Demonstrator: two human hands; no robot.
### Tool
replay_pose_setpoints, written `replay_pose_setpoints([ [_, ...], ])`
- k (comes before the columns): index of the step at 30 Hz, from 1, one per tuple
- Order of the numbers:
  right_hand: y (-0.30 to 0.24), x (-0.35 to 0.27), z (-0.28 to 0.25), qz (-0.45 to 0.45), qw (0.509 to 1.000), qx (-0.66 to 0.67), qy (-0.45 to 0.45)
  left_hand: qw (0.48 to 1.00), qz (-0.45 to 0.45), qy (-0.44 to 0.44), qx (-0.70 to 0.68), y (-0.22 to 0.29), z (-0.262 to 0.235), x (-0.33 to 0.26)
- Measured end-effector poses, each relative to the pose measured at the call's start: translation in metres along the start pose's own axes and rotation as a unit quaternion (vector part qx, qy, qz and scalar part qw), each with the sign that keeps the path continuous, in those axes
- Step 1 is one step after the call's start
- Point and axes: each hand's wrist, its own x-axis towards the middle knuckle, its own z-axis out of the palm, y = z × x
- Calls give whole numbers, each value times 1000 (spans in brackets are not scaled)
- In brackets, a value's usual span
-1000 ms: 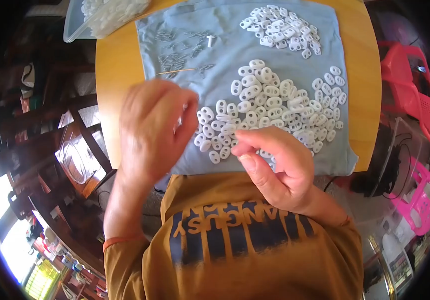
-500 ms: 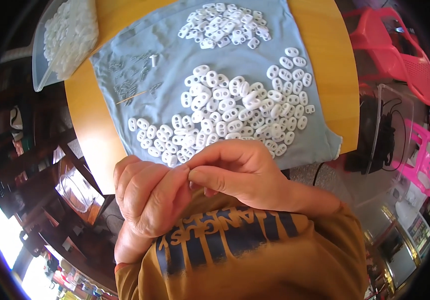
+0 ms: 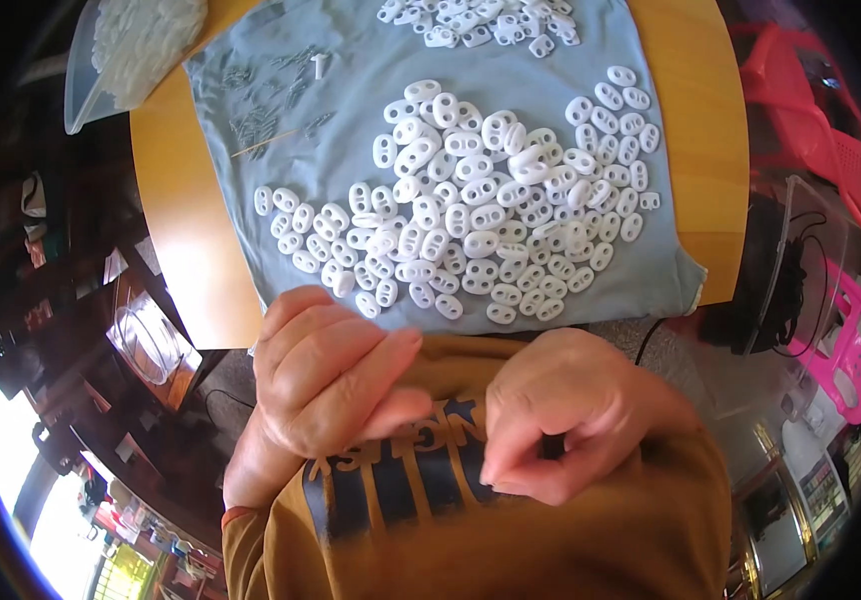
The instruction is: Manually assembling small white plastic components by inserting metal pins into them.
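Below table edge | left hand point(image 3: 326, 375), right hand point(image 3: 561, 415) | fingers pinched (contents unseen) | white toggles point(image 3: 471, 210)

The person wore a mustard-brown short-sleeved T-shirt point(image 3: 511, 540) with dark navy block lettering and vertical navy bars printed across the chest. Both hands, the left hand point(image 3: 326, 385) and the right hand point(image 3: 561, 420), were bare, without gloves, rings or a watch. An orange edge showed at the left sleeve hem.

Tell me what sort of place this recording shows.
Probably a small home workshop or piecework station. A wooden table is covered by a blue-grey cloth heaped with white two-hole plastic pieces, a clear bag holds more, and pink plastic stools stand alongside.
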Motion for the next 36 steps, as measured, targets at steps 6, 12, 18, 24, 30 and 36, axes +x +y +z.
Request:
replay_pose_setpoints([
  [6,0,-5,-3,28,1000,-11,9,999,-25,-1,42,-9,14,8],
  [12,2,-7,-1,28,999,-15,-9,994,-65,-11,84,-14,32,13],
  [18,2,-11,-5,44,998,-19,42,994,-79,13,69,-15,33,29],
  [24,1,-9,-10,36,998,-3,49,992,-31,47,112,-36,39,85],
  [30,0,-13,-15,41,995,41,78,987,-37,18,154,-50,54,118],
  [36,0,-17,-22,66,991,68,95,987,-13,11,157,-49,78,137],
])
